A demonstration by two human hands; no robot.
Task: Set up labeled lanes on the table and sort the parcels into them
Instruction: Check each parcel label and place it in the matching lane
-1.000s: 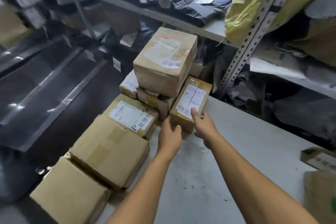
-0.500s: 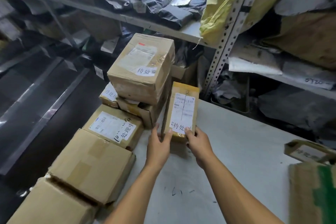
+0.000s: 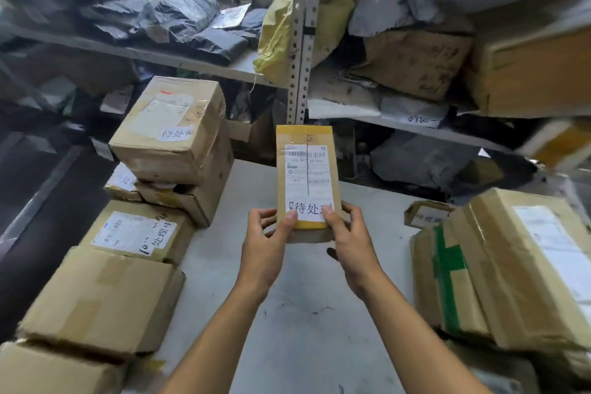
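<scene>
While both hands hold it up over the table [image 3: 287, 329], the small box [image 3: 307, 176] stands upright, label facing the camera. Left hand [image 3: 265, 249] and right hand [image 3: 351, 240] each pinch its near end, thumbs on the label. Stacked boxes [image 3: 172, 137] sit on the left, a bigger parcel [image 3: 518, 265] on the right, shelves [image 3: 383, 118] at the far side.

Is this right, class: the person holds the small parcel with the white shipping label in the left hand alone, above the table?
Not quite. The head view shows both hands on the small parcel: the left hand and the right hand each grip its lower end. It is above the table, and it does carry a white shipping label.
</scene>
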